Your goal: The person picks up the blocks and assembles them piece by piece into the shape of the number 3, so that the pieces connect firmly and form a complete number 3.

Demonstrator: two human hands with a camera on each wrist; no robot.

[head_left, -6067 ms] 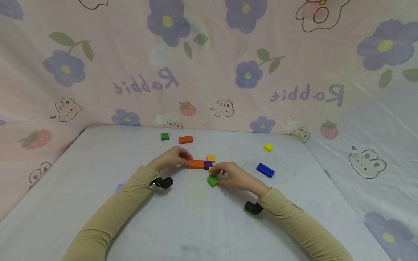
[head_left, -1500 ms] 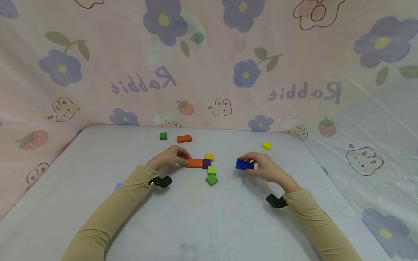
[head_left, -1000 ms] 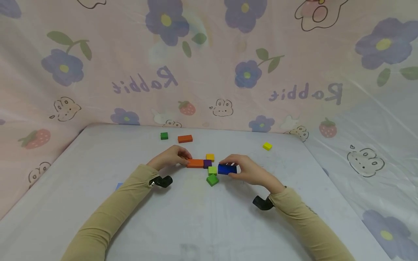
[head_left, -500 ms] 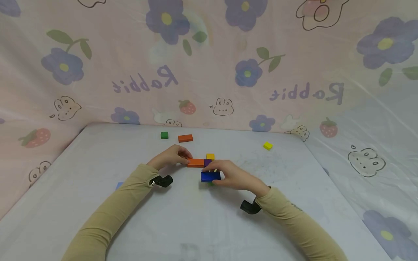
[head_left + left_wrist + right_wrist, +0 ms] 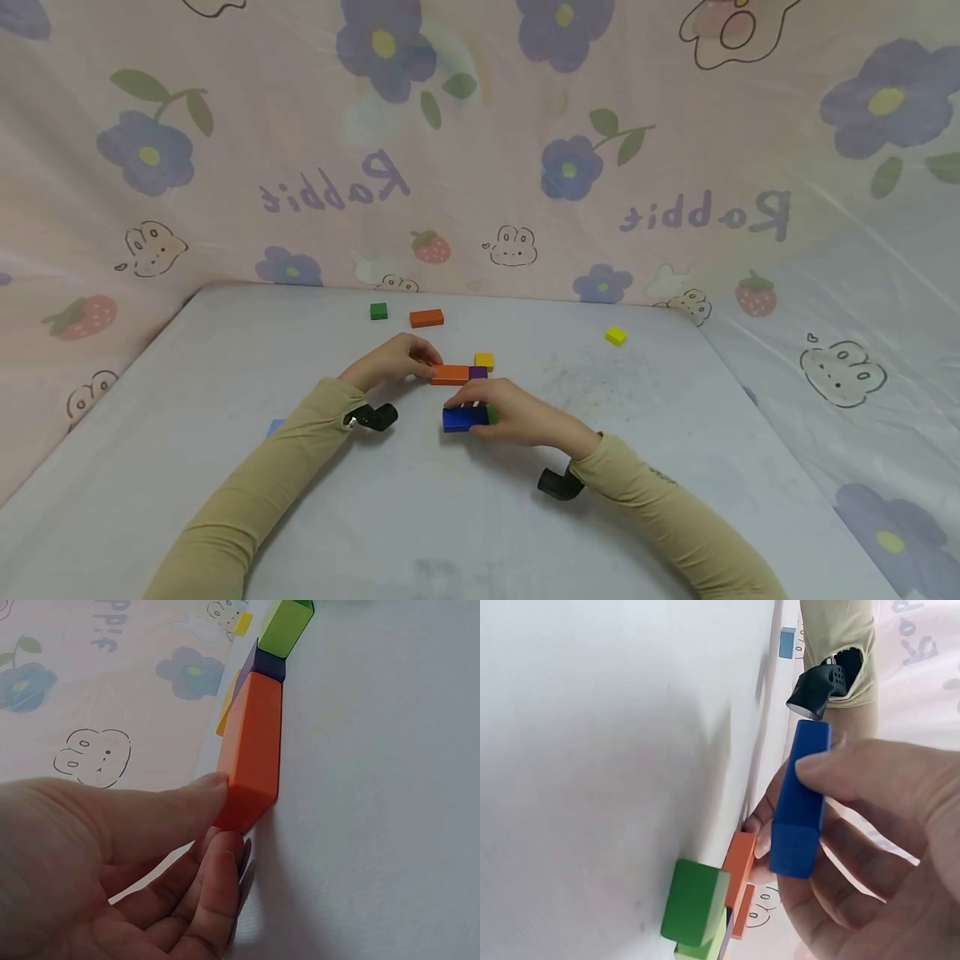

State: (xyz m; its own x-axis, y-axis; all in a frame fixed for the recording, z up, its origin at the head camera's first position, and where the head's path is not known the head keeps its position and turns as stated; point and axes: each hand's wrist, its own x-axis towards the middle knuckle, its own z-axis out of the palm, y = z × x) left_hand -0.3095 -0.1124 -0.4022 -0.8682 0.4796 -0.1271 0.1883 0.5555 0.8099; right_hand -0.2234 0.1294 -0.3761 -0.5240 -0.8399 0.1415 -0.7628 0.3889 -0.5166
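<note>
In the right wrist view, my right hand (image 5: 877, 825) grips a long blue block (image 5: 801, 799) between thumb and fingers, held above the white table. The head view has this blue block left of a green block (image 5: 492, 414), which the right hand partly covers. My left hand (image 5: 393, 362) pinches the left end of a long orange block (image 5: 256, 742) with thumb and fingertips. The orange block's other end meets a small purple block (image 5: 477, 372). Behind the purple block sits a yellow-orange block (image 5: 484, 361). A light green block (image 5: 286, 626) is hidden behind the right hand in the head view.
At the back lie a dark green block (image 5: 378, 311) and a red-orange block (image 5: 427, 318). A yellow block (image 5: 616, 335) lies at back right. A light blue block (image 5: 276, 427) shows partly past the left sleeve (image 5: 258, 467). A patterned curtain (image 5: 480, 150) rises behind the table.
The right hand let go near the green blocks, picked up the blue block at right, and carried it leftward past them, nearer the person. The left hand stays at the orange block.
</note>
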